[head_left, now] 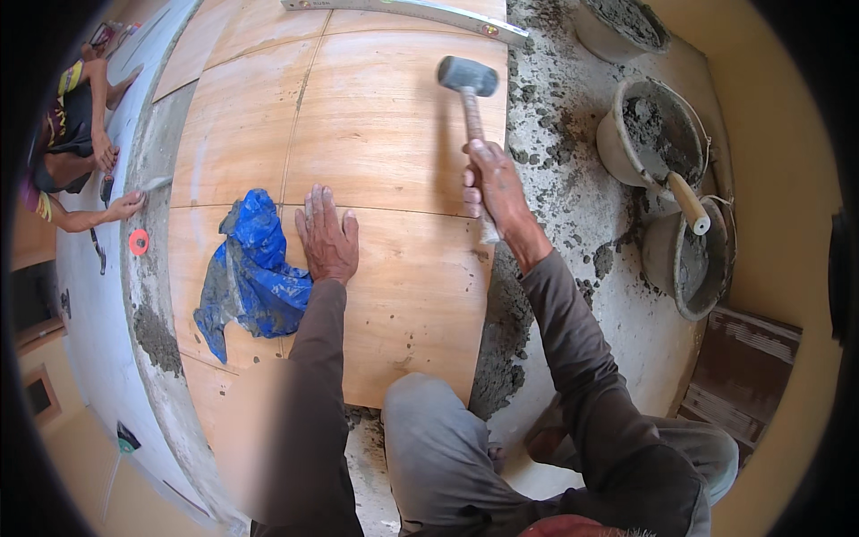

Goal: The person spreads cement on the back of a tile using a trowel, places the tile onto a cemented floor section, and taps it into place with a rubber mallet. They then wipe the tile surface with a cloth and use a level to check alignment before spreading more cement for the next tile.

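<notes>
My knee (425,430) is at 6 o'clock, by the near edge of a wood-look tile (407,309). There's a crumpled blue plastic bag (259,273) at 9, just beside my left wrist. My left hand (329,240) is at 10, flat across the joint onto the farther tile (385,116), fingers a little apart, gripping nothing. My right hand (497,183), around 1 o'clock, has its fingers clamped round the handle of a mallet (468,79). The head's over the farther tile near 12, and going by the shadow I reckon it's off the surface. Buckets (612,143) of wet mortar run from 3 up to 1. Way out there's a level (412,12) at 12 and a co-worker (72,134) low down at 10.

I'd call this the tapping-down step; imo the next move calls for a soft, square hit, left hand well clear.
</notes>
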The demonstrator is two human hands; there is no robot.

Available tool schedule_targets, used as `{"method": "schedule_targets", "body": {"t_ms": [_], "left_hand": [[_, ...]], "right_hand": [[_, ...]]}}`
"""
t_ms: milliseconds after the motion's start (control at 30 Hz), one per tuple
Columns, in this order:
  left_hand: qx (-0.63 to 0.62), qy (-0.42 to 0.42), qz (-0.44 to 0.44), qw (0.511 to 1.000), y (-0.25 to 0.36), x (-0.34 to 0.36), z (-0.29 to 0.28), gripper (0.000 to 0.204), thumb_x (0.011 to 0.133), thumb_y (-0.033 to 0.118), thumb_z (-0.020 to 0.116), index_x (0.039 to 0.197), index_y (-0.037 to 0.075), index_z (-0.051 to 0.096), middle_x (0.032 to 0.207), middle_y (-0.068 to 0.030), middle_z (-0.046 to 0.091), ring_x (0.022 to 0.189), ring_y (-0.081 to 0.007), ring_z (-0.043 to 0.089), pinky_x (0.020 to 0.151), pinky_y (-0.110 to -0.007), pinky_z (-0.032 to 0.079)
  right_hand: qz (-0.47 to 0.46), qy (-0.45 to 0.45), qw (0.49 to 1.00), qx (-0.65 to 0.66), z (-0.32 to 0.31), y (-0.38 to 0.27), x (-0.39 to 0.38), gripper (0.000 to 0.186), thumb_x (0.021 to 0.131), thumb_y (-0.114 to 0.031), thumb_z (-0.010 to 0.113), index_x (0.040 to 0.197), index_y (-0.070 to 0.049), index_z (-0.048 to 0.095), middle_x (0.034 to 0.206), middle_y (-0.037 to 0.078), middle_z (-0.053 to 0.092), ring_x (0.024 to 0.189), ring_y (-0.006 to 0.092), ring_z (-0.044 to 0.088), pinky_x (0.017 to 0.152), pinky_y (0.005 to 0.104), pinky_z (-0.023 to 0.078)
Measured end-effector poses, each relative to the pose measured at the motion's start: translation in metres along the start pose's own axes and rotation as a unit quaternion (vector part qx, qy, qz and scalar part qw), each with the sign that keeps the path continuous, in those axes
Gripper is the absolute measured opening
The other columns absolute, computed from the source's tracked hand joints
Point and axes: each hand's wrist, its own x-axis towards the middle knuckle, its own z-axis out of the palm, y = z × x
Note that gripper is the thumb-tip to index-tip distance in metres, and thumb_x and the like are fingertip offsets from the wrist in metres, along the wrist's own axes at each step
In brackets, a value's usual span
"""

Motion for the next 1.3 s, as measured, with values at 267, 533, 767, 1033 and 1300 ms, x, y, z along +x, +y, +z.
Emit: {"method": "schedule_targets", "body": {"t_ms": [267, 533, 767, 1033, 1300], "left_hand": [[-0.014, 0.001, 0.002, 1.000, 0.003, 0.000, 0.003, 0.061, 0.106, 0.031, 0.050, 0.157, -0.001, 0.036, 0.165, -0.0209, 0.035, 0.155, -0.0370, 0.027, 0.128, -0.053, 0.014], [0.017, 0.026, 0.006, 1.000, -0.007, 0.006, 0.005, 0.061, 0.106, 0.034, 0.050, 0.155, -0.001, 0.039, 0.164, -0.0211, 0.037, 0.154, -0.0372, 0.030, 0.128, -0.054, 0.016], [0.009, 0.029, 0.009, 0.999, -0.007, -0.002, 0.012, 0.061, 0.105, 0.037, 0.050, 0.154, 0.000, 0.042, 0.162, -0.0211, 0.040, 0.152, -0.0376, 0.033, 0.127, -0.055, 0.018], [0.007, 0.028, 0.027, 0.999, -0.005, 0.000, 0.009, 0.062, 0.107, 0.036, 0.049, 0.156, 0.000, 0.038, 0.163, -0.0226, 0.037, 0.153, -0.0379, 0.031, 0.127, -0.054, 0.017], [0.048, 0.012, 0.056, 0.997, -0.009, -0.001, 0.014, 0.065, 0.109, 0.039, 0.045, 0.159, -0.001, 0.032, 0.166, -0.0237, 0.031, 0.155, -0.0397, 0.025, 0.127, -0.057, 0.014]], "right_hand": [[-0.030, 0.167, 0.976, 0.136, -0.084, 0.004, 0.082, 0.026, 0.114, -0.035, 0.043, 0.100, -0.013, 0.042, 0.080, 0.000, 0.045, 0.054, 0.0081, 0.042, 0.044, 0.0260, 0.040], [-0.078, 0.251, 0.956, 0.130, -0.085, -0.006, 0.096, 0.018, 0.113, -0.031, 0.043, 0.112, -0.014, 0.038, 0.080, 0.003, 0.046, 0.055, 0.0131, 0.045, 0.044, 0.0319, 0.041], [-0.083, 0.089, 0.992, 0.016, -0.131, -0.011, 0.095, 0.031, 0.111, -0.035, 0.052, 0.099, -0.007, 0.047, 0.079, 0.003, 0.051, 0.060, 0.0105, 0.050, 0.051, 0.0287, 0.048], [-0.142, 0.048, 0.921, -0.360, -0.131, -0.004, -0.019, 0.053, 0.107, -0.052, 0.054, 0.128, -0.003, 0.055, 0.075, 0.004, 0.053, 0.061, 0.0133, 0.055, 0.054, 0.0328, 0.046], [-0.277, 0.041, 0.804, -0.525, -0.096, 0.019, 0.023, 0.044, 0.110, -0.038, 0.050, 0.129, 0.001, 0.056, 0.090, 0.024, 0.067, 0.078, 0.0404, 0.066, 0.074, 0.0496, 0.052]]}}
